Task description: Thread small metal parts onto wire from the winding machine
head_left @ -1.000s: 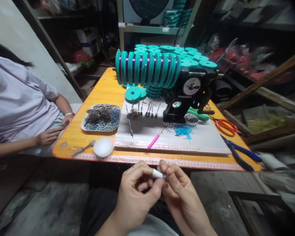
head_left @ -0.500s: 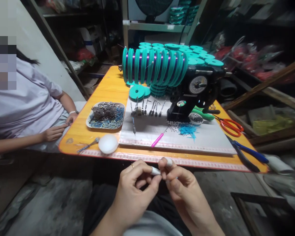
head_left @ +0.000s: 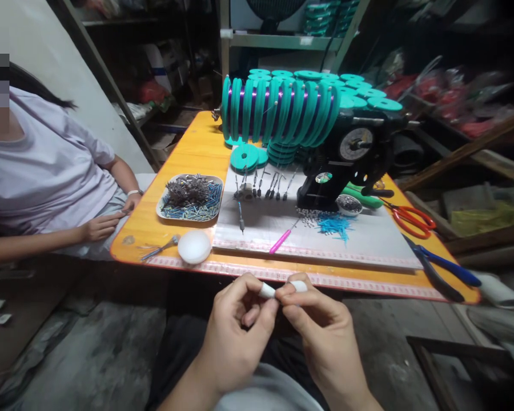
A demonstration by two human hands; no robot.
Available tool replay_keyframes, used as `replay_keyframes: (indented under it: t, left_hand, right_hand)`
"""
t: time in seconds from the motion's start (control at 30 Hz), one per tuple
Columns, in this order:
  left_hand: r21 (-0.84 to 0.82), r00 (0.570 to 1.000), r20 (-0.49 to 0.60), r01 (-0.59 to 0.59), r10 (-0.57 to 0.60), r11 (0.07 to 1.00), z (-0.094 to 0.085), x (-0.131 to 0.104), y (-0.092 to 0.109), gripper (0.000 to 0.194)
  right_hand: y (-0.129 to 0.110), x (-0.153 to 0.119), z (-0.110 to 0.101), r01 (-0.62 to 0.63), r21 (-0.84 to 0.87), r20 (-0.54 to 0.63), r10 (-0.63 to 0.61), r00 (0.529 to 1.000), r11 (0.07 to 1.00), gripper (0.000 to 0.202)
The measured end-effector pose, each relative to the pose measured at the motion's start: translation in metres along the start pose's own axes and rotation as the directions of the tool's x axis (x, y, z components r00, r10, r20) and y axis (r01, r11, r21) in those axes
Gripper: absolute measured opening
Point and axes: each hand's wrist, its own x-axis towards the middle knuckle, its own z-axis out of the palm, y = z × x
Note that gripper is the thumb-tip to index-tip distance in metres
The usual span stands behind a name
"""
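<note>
Just before the table (head_left: 197, 142), I hold left hand (head_left: 240, 334) and right hand (head_left: 328, 325) narrowed, contents unclear; slackening could drop something.

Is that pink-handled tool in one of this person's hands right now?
No, the pink-handled tool lies on the pale board, apart from both the left hand and the right hand.

No readable text, numbers or signs.
</note>
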Motion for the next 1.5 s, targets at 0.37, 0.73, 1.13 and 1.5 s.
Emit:
replay_keyframes:
  t: [0.37,0.73,1.13,1.5]
  left_hand:
    - [0.103,0.976,-0.146,-0.146,0.16,0.984,0.003,0.0,0.006,0.014]
    - [0.296,0.948,-0.122,-0.248,0.294,0.922,0.001,-0.001,0.003,0.015]
    - [0.384,0.928,-0.093,-0.3,0.36,0.873,0.0,0.002,0.006,0.02]
    - [0.411,0.931,-0.08,-0.295,0.356,0.862,-0.001,0.001,0.005,0.02]
  right_hand:
    - [-0.002,-0.001,0.019,-0.36,0.513,-0.118,0.48,0.869,0.779,0.025]
    - [-0.007,0.002,0.022,-0.375,0.562,-0.14,0.531,0.836,0.738,0.038]
    - [-0.007,0.001,0.026,-0.419,0.563,-0.124,0.574,0.809,0.713,0.043]
    - [-0.005,0.0,0.026,-0.414,0.554,-0.117,0.56,0.82,0.723,0.041]
